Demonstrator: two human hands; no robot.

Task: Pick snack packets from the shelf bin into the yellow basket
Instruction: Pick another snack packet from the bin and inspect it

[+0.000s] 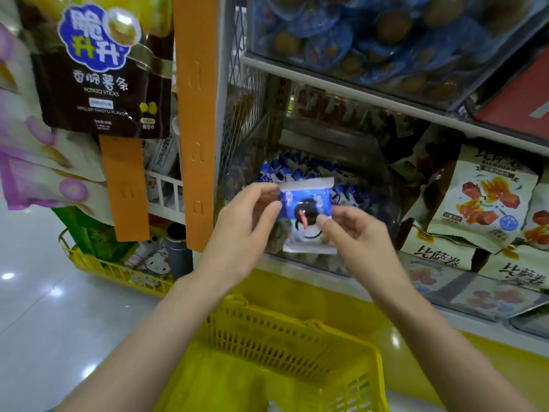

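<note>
Snack packet (306, 215): blue and white, white sealed strips top and bottom, dark round figure on the front. Upright, facing me, pinched at its sides by my left hand (237, 233) and right hand (353, 230).
Shelf bin (377, 209): clear-walled, heaped with blue-white packets (300, 169).
Yellow basket (267, 331): slotted plastic, below my hands.

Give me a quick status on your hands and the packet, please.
Left hand and right hand both pinching one blue packet. Yellow basket lower, nearer me. Nothing between them.
</note>
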